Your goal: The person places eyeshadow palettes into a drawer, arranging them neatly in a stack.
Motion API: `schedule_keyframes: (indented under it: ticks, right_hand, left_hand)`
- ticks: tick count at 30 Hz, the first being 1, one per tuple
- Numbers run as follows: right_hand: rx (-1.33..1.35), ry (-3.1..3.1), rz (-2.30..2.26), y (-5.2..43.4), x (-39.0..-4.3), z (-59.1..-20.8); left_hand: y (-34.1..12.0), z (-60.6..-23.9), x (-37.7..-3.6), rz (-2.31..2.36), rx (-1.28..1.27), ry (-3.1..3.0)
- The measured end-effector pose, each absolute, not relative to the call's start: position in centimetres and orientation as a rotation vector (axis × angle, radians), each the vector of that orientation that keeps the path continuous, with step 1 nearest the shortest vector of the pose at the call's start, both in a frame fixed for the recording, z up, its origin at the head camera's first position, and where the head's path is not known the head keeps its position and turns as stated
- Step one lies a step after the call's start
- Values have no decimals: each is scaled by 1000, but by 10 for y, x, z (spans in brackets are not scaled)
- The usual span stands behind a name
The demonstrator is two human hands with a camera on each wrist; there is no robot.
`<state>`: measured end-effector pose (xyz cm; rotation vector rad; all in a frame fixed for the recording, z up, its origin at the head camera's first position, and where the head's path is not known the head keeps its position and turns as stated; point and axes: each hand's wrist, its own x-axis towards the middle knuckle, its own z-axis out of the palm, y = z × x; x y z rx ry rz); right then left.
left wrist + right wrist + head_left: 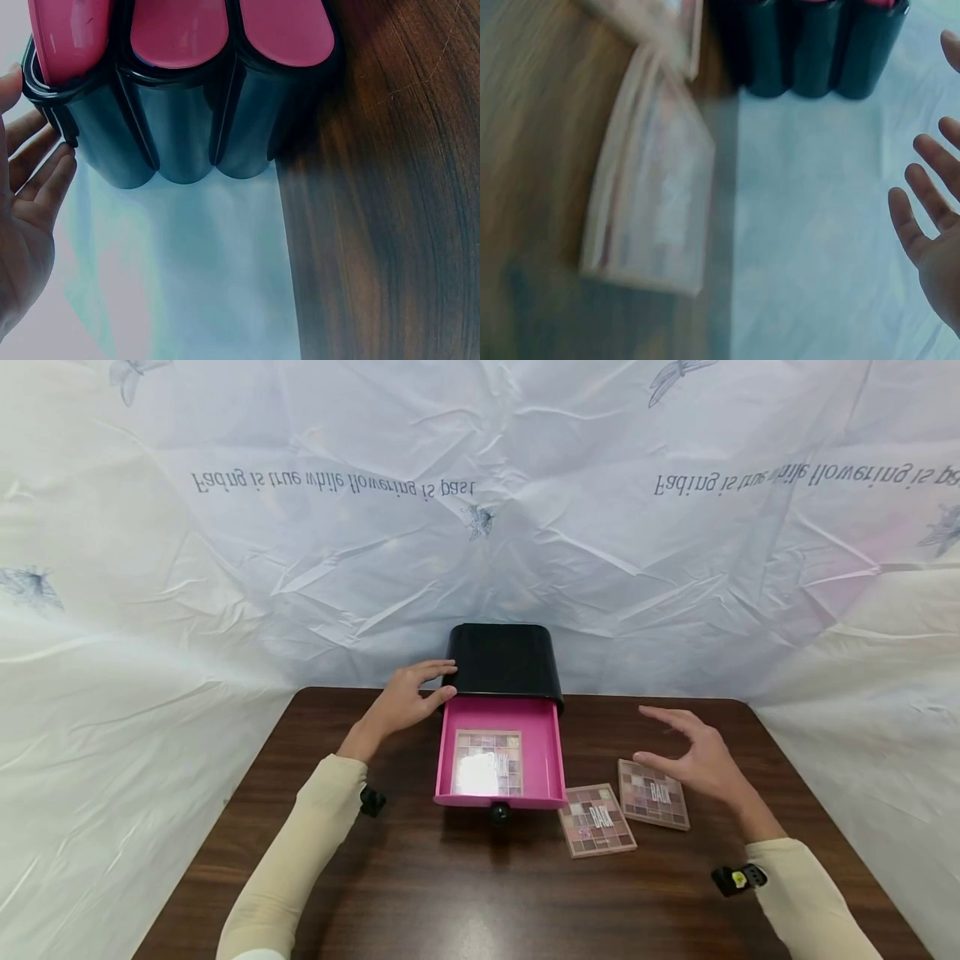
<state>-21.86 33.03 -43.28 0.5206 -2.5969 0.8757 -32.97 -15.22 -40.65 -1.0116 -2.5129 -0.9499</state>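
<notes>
Nearest the lower edge of the head view, I see two cream sleeves reaching over a dark brown wood-grain table (465, 893). At lower right of centre, two flat rectangular eyeshadow palettes with pink-toned pans lie side by side on the table: the nearer palette (597, 820) and the farther palette (653, 794), close together. My right hand (693, 760) hovers just above the farther palette, fingers spread and relaxed, grasping nothing. At centre, a bright pink plastic drawer (501, 754) stands pulled out, with a third palette (488, 763) lying flat inside it and a black knob (499, 812) on its front. Behind it, at the table's far edge, sits the glossy black drawer cabinet (505, 663). My left hand (408, 697) rests against the cabinet's left side, fingers extended, not curled around it. Beyond, a crinkled white printed sheet (300, 527) fills the upper frame.
</notes>
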Motion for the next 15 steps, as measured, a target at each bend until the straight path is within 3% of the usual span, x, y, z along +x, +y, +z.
schedule_keyframes:
  ticks: [15]
  right_hand:
    - [505,-2929,813,378,-216,-481]
  left_hand:
    - [-152,-406,-329,-950,-1016,-2506]
